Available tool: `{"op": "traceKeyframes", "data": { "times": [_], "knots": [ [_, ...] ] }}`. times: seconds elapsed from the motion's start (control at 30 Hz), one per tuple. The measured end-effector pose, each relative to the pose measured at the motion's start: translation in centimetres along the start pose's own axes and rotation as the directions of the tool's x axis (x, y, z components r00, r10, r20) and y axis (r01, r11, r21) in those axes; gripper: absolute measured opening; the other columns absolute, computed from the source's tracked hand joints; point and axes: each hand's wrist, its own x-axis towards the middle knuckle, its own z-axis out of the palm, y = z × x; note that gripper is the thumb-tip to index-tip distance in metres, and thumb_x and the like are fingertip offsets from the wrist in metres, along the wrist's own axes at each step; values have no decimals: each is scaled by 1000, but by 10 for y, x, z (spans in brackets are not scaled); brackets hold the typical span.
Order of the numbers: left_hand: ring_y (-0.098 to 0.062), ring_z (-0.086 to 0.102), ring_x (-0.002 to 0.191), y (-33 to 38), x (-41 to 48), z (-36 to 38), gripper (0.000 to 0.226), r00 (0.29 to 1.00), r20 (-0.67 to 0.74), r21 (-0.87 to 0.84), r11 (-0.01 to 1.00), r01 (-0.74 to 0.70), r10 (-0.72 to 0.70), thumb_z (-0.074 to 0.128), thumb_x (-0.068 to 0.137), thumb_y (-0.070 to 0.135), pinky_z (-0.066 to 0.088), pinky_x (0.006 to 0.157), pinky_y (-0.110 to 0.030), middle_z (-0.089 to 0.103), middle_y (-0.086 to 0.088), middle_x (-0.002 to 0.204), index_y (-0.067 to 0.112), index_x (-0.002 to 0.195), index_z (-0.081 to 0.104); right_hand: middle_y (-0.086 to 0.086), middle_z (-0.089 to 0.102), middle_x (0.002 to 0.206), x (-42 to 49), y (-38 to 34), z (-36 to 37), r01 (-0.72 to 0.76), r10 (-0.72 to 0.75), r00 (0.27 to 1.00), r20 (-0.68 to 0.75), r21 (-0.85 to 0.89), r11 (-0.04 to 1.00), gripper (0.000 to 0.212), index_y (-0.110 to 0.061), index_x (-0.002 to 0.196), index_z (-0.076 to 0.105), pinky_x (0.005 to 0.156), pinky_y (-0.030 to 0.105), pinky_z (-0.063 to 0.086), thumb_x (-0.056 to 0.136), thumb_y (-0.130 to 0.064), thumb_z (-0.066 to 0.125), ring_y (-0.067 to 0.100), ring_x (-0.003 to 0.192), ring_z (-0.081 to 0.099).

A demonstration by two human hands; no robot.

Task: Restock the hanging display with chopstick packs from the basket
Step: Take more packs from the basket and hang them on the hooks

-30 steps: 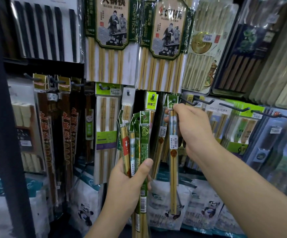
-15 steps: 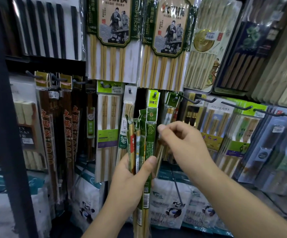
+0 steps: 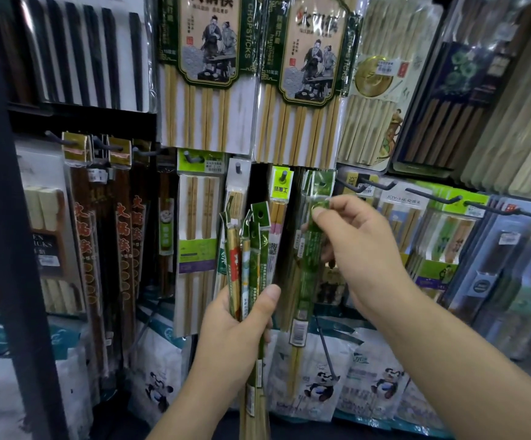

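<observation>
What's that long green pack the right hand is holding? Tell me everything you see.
The green pack is a long, slim, glossy plastic sleeve with green print and a white barcode label low down; pale, bamboo-looking chopsticks show beneath. It hangs almost upright before the lower hooks. The right hand pinches its top header. Whether it sits on a hook, I cannot tell.

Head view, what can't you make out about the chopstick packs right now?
Basket: outside the head view.
Bundle in left hand: pack count hidden by overlap; bottoms cut by lower edge.
Green pack: hanging hole covered by right hand, blurred; hung or not, cannot tell.
</observation>
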Motion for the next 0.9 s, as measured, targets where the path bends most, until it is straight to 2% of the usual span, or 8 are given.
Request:
{"op": "traceKeyframes", "data": {
  "times": [0.1,0.17,0.23,0.4,0.5,0.63,0.77,0.9],
  "knots": [
    [-10,65,60,0,1,-1,19,1000,-2,-5,1000,9,-9,72,74,57,52,56,-24,69,8,67,38,77,73,20,67,89,14,-1,-1,-11,9,997,-77,-18,1000,29,-18,80,69,67,24,47,100,-38,64,23,68,58],
    [-11,65,58,1,0,0,20,1000,7,-14,1000,7,-7,72,74,55,52,54,-22,68,7,65,36,76,73,25,63,106,20,3,-1,-42,38,993,-113,-31,999,41,-2,89,66,61,8,45,101,-41,62,22,95,59],
    [-13,63,56,1,-1,0,25,1000,11,-14,1000,9,-9,72,73,57,52,53,-23,66,4,64,32,76,72,34,54,95,23,7,-1,-78,76,993,-95,-13,997,53,10,97,57,64,13,46,102,-43,58,39,87,58],
    [-16,61,56,-1,-1,-1,27,1000,15,6,1000,25,-25,72,73,59,52,53,-26,62,-1,63,33,73,69,20,21,73,25,2,2,-91,86,987,-133,-33,995,53,10,85,44,55,11,43,104,-37,57,24,66,26],
    [-19,60,55,-1,0,-2,35,1000,17,2,1000,19,-19,73,72,62,53,53,-29,61,-4,63,27,75,68,14,19,71,25,0,4,-76,69,985,-156,-36,996,53,9,81,41,54,7,43,104,-35,57,24,65,24],
    [-14,64,60,-2,0,-1,29,1000,19,-7,1000,12,-11,73,72,62,52,56,-25,66,5,66,34,78,71,4,22,61,28,3,5,-76,70,984,-166,-33,997,50,11,83,44,79,18,46,103,-33,58,21,64,26],
    [-10,66,61,-2,-1,-1,21,1000,18,-11,1000,14,-14,73,73,60,52,56,-23,69,9,68,40,77,71,5,27,59,29,8,8,-84,66,982,-177,-92,992,49,5,76,46,61,19,45,103,-35,58,20,56,30],
    [-14,62,58,-1,-2,-2,24,1000,29,-18,1000,-2,3,73,73,61,52,55,-26,65,4,65,37,75,69,10,44,72,24,13,6,-136,114,980,-164,-134,982,46,-4,81,55,64,32,43,99,-46,62,20,63,45]
  ]
}}
